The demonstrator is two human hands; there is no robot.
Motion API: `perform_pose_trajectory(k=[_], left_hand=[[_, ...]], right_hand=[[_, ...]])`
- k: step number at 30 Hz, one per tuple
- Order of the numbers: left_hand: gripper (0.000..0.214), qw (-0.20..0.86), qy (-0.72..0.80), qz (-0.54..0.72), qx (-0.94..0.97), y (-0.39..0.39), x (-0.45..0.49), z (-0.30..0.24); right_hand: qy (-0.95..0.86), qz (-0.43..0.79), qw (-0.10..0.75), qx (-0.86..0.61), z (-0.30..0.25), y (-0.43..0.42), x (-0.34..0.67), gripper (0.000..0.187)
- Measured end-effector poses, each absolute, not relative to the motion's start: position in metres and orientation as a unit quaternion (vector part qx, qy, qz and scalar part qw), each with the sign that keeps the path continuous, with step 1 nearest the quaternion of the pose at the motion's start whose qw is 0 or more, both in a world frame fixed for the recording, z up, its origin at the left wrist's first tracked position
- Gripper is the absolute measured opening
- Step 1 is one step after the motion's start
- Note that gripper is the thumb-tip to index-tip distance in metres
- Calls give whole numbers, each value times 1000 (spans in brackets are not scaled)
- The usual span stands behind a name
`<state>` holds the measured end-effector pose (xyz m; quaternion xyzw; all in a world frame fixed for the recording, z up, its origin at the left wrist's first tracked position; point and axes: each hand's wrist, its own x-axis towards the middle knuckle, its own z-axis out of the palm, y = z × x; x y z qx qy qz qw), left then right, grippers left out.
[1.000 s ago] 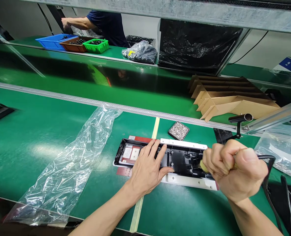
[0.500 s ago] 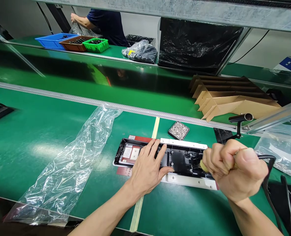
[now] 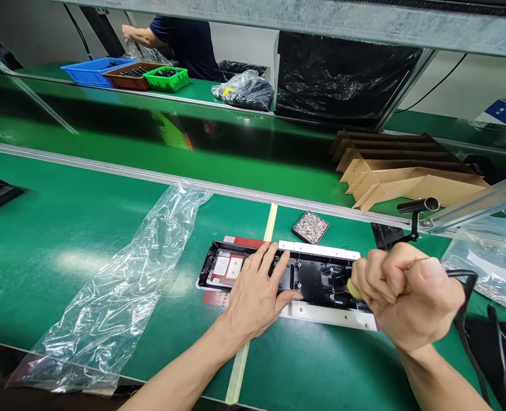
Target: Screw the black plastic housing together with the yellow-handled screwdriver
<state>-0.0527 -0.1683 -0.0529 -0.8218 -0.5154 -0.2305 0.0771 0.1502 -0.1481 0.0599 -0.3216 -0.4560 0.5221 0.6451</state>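
While bracing uncovered black housing (image 3: 310, 279) under spread left hand (image 3: 255, 291), grips yellowish tool (image 3: 353, 289) in right hand (image 3: 409, 299), seemingly only partway!

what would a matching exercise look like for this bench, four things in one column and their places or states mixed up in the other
Things:
1. left hand
2. right hand
3. green bin
4. clear plastic sheeting

Places and states:
A. on the far side, next to the brown bin
B. closed in a fist around a tool with a yellowish part
C. lying loose on the near green bench, left of the black casing
D. resting on the black casing, fingers spread

Right pairs:
1-D, 2-B, 3-A, 4-C
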Motion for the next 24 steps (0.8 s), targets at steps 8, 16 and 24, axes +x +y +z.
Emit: perform_pose_trajectory(k=[8,16,24], left_hand=[[77,80,-515,-232,-821,-168,-52,-52],[78,73,-516,-231,-821,-169,-53,-53],[78,70,-517,-230,-822,-169,-52,-53]], right_hand=[[-459,523,640,-326,62,-149,149,59],[-459,515,645,-328,61,-150,149,57],[-453,520,644,-331,62,-149,148,55]])
